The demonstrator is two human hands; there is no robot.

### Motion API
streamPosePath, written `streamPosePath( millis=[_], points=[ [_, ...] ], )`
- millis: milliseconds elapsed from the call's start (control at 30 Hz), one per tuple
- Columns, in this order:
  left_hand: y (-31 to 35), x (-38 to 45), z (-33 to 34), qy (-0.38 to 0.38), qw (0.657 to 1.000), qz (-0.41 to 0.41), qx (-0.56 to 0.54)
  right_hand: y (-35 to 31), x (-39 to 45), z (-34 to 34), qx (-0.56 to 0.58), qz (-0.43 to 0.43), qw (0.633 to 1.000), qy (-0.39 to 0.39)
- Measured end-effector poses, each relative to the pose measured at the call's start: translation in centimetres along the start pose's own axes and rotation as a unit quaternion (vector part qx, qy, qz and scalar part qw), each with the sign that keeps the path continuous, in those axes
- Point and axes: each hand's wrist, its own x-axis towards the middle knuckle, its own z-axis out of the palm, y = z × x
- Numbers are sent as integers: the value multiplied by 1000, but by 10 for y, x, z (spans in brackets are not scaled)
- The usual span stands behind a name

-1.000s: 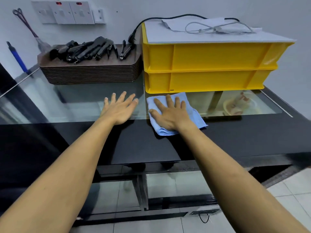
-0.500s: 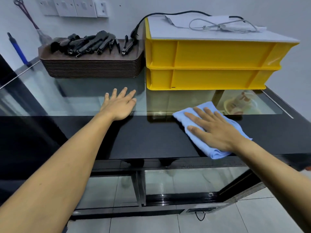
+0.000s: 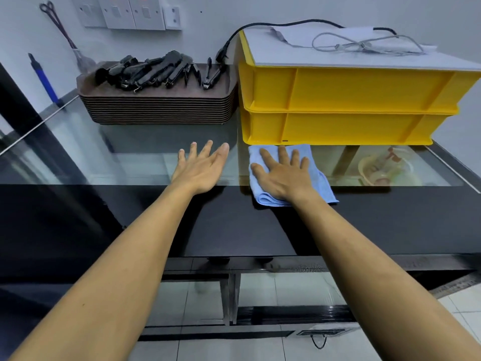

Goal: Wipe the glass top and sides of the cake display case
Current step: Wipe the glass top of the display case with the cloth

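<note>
Glass top (image 3: 145, 162) of the cake display case fills my view, a clear pane set behind a broad black band (image 3: 234, 220) that runs along its near edge; below that band I see the case's front glass and pale floor tiles (image 3: 463, 303) at the near right. My right hand (image 3: 283, 175) lies flat on a folded blue cloth (image 3: 318, 178), fingers straight and slightly spread, pressing it down where glass meets black band, a little right of the middle. My left hand (image 3: 200, 170) sits just beside it to the left, fingers straight and fanned, holding nothing; I cannot tell whether its palm touches the pane. The cloth's far edge lies right up against the two stacked yellow crates (image 3: 346, 110) that occupy the far right of the top and block the glass under them. A white board (image 3: 364, 56) with a grey cable (image 3: 364, 44) covers the upper crate. To their left, at the far edge, stands a stack of brown trays (image 3: 158, 110) carrying black tongs (image 3: 156, 70). Through the pane at the right I make out pale dishes (image 3: 385, 168) inside. Behind everything is a white wall with switch plates (image 3: 132, 13), and a blue-handled tool (image 3: 44, 79) leans at the far left.
</note>
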Motion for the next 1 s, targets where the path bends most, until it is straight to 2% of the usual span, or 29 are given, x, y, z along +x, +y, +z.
streamPosePath(
  millis=[200, 300, 433, 667, 833, 1000],
  points=[
    [-19, 12, -6, -24, 999, 31, -33, -38, 2, 4, 0, -6, 1000, -12],
    [-40, 15, -17, -49, 996, 70, -7, -50, -4, 8, -6, -18, 1000, -15],
    [-47, 8, -17, -31, 995, 82, 37, -65, -26, 13, -8, -68, 997, -24],
    [-50, -4, -17, -17, 997, 73, 28, -57, -101, 15, -2, -159, 987, -32],
    [-58, -5, -20, -18, 995, 84, 53, -5, -135, 5, -13, -136, 991, -18],
    [-58, -7, -23, -25, 993, 90, 65, 56, -121, -13, -16, -26, 999, -20]
  ],
)
